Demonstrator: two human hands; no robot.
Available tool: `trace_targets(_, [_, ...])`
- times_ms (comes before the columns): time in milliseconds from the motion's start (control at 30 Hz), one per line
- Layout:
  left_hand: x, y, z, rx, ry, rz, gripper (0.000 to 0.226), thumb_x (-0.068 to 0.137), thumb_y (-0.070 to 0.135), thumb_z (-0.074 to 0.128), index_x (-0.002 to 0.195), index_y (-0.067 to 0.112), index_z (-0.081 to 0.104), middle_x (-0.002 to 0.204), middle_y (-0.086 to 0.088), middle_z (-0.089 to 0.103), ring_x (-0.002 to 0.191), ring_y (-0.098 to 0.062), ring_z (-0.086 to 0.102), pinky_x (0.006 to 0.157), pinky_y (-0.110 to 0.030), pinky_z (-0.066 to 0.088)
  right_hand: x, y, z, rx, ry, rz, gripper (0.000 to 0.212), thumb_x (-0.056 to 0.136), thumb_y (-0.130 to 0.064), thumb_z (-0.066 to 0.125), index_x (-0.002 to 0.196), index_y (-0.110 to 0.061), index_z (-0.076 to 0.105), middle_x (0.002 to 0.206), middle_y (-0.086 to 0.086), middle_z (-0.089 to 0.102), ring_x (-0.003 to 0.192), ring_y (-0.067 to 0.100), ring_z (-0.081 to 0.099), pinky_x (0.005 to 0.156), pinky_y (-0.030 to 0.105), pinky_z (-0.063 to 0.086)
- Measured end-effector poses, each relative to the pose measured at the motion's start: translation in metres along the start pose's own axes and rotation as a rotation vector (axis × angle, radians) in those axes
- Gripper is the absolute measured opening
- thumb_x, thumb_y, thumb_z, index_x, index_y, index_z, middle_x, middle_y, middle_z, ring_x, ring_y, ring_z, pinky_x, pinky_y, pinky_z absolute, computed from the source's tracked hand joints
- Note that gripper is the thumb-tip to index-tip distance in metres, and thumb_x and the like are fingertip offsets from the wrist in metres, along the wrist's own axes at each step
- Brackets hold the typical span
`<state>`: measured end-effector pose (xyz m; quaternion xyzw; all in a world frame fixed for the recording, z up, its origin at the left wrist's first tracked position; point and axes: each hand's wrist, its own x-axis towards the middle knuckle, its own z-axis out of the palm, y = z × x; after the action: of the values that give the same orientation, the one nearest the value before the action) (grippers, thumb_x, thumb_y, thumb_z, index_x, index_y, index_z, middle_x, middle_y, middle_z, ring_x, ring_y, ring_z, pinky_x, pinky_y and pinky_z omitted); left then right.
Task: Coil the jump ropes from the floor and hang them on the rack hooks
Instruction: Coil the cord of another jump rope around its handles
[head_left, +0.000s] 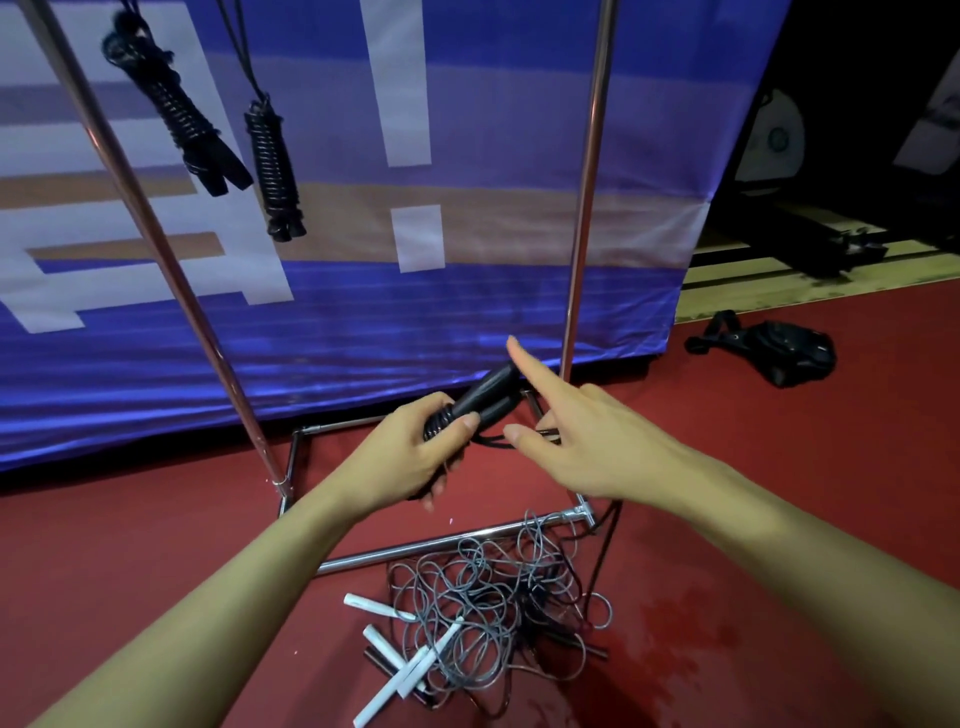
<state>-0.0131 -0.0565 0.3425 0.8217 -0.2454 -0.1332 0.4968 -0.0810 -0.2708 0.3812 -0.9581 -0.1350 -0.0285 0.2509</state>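
Jump ropes (483, 613) lie tangled on red floor (156, 545) before blue banner (363, 312).

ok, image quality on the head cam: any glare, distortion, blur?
Head view: wide-angle bend bows the rack poles; dim light, bright glints on the base bar; a shiny patch on the red floor; hung ropes soft, right hand and left hand fairly sharp.

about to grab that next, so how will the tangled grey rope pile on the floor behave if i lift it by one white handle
The grey rope pile looks thin and floppy, so it would probably trail and sag rather than lift as one. Its loops overlap heavily and mix with a dark rope, so snagging seems likely. The white handles look rigid and smooth, so they may slide or swing.
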Motion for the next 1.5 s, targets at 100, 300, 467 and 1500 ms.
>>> trace_targets(100, [-0.002,-0.003,-0.003,0.028,-0.009,0.011,0.023,0.107,0.030,0.054,0.095,0.010,0.054,0.065,-0.002,0.065,0.043,-0.021,0.057,0.038,-0.022,0.036,0.000,0.000,-0.002,0.000,-0.033,-0.005,0.084,0.104,-0.037,0.054,0.162,-0.036,-0.006,0.054,0.000,0.061,0.055,0.012,0.052,0.055,0.025,0.035])
trace_targets(300, [0.001,0.000,-0.010,0.062,0.040,0.024,0.028,0.106,0.038,0.055,0.097,0.011,0.056,0.068,-0.008,0.072,0.043,-0.023,0.059,0.043,-0.024,0.037,0.000,0.006,-0.002,0.030,-0.006,0.014,0.075,0.104,-0.040,0.051,0.162,-0.043,0.003,0.053,0.004,0.055,0.049,0.018,0.043,0.054,0.030,0.032])
trace_targets(467, [-0.006,0.003,-0.008,0.163,0.064,0.096,0.024,0.106,0.035,0.055,0.088,0.019,0.054,0.066,-0.006,0.072,0.039,-0.025,0.060,0.041,-0.024,0.039,0.005,0.003,-0.013,-0.021,-0.087,0.022,0.071,0.103,-0.031,0.054,0.163,-0.035,0.015,0.045,-0.004,0.044,0.045,0.013,0.040,0.050,0.021,0.033])
trace_targets(1500, [-0.003,0.010,0.009,0.117,0.089,0.123,0.062,0.102,0.026,0.064,0.153,0.043,0.033,0.081,-0.006,0.075,0.049,-0.017,0.071,0.039,-0.028,0.049,-0.003,0.011,0.009,-0.251,-0.144,-0.005,0.097,0.101,-0.052,0.050,0.159,-0.027,-0.023,0.075,-0.001,0.058,0.075,0.027,0.060,0.071,0.041,0.049])
